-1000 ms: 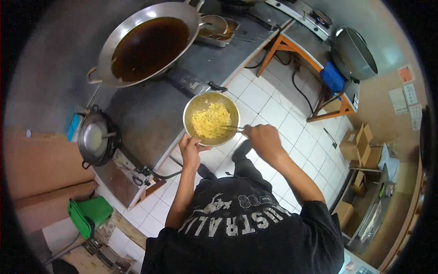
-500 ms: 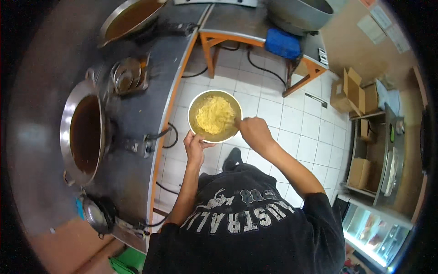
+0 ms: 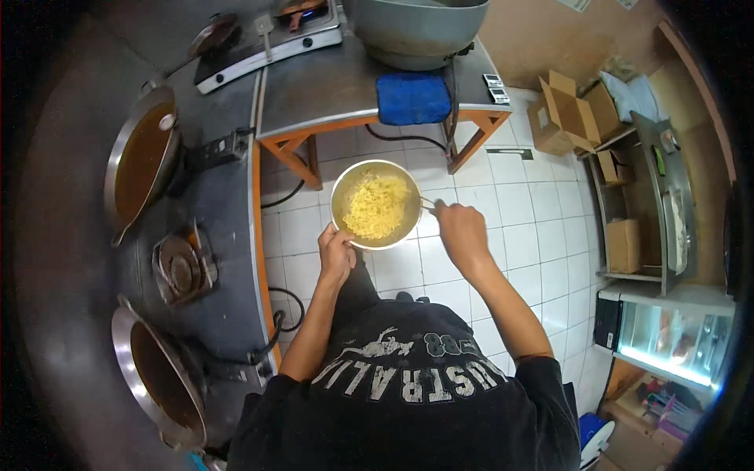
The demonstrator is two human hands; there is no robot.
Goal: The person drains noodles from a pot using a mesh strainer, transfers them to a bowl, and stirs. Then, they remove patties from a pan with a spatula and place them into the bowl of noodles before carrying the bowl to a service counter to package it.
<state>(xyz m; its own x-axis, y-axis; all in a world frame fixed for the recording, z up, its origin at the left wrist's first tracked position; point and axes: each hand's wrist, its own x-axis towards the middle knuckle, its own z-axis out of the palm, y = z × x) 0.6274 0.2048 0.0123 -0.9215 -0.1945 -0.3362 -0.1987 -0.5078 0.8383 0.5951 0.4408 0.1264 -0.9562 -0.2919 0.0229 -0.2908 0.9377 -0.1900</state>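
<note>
A round bowl [image 3: 340, 198] with a pale rim is held over the tiled floor in front of me. Inside it lies a mound of yellow food that looks like noodles [image 3: 378, 206]. My left hand [image 3: 336, 253] grips the bowl's near left rim, thumb over the edge and fingers beneath. On the other side, my right hand [image 3: 463, 235] is closed around a thin metal utensil [image 3: 426, 202] that crosses the bowl's right rim. Its far end is not clearly visible, so I cannot tell whether it is a spoon or a fork.
Along the left counter [image 3: 228, 314] stand two wide woks of brown liquid, the farther wok [image 3: 117, 161] and the nearer wok [image 3: 126, 339]. Ahead, a table holds a large grey pot [image 3: 416, 53], with a blue cloth [image 3: 414, 99] over its edge. Cardboard boxes [image 3: 561, 118] and a lit display fridge [image 3: 667, 337] are at right.
My body and the bowl have moved forward, closer to the far table. The right hand has drawn slightly right, showing more of the utensil's handle. My left hand keeps its grip.
</note>
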